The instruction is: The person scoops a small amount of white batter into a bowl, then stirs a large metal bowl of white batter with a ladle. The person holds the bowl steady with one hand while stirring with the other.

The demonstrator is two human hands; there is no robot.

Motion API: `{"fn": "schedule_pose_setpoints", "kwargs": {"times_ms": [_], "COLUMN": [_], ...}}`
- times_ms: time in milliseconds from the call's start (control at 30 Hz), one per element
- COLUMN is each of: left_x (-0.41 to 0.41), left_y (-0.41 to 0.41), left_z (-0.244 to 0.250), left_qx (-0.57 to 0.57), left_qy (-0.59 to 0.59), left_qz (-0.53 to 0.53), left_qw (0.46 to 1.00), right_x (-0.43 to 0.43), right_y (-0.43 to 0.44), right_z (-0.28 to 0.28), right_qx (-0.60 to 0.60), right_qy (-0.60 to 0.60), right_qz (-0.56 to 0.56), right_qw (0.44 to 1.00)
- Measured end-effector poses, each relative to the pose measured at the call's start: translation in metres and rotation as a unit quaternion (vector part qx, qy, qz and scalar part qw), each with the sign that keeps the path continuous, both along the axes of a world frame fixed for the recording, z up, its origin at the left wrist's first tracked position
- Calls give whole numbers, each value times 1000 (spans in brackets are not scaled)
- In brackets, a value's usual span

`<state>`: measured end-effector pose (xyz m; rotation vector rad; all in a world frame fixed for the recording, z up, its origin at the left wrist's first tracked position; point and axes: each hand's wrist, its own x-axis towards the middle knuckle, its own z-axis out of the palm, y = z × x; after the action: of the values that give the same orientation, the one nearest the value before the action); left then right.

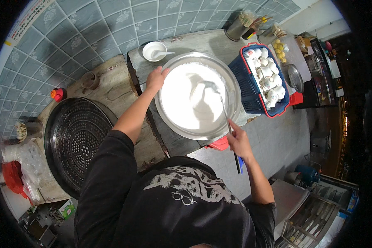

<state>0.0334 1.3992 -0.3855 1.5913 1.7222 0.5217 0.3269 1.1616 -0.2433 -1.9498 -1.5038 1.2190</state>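
Note:
A wide metal basin (pixel 234 93) holding a smooth white liquid (pixel 178 96) stands on the worn counter before me. My left hand (pixel 156 79) grips the basin's left rim, thumb towards the inside. In my right hand (pixel 240 142) is the long handle of a metal ladle (pixel 224 107), whose blurred head dips into the liquid. The handle's dark end sticks out below my fist, beside something blue. Behind the basin, near the tiled wall, sits a small white bowl (pixel 146 49) with a white spoon (pixel 165 53) in it.
Right of the basin stands a blue plastic basket (pixel 244 83) full of small white pieces, kind unclear. A round perforated steamer tray (pixel 83 149) lies to the left. Metal canisters of sticks (pixel 234 28) stand by the wall. A gap (pixel 152 119) splits the counter.

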Motion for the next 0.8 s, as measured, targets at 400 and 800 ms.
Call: {"fn": "schedule_pose_setpoints", "kwargs": {"times_ms": [400, 800], "left_x": [0, 0], "left_y": [0, 4], "left_z": [-5, -19], "left_qx": [54, 99], "left_qy": [2, -9], "left_qz": [11, 29], "left_qw": [998, 995], "right_x": [-59, -90], "right_y": [86, 40], "right_z": [-62, -55], "right_qx": [50, 156], "right_qy": [27, -267], "right_qz": [-71, 267], "right_qw": [996, 913]}}
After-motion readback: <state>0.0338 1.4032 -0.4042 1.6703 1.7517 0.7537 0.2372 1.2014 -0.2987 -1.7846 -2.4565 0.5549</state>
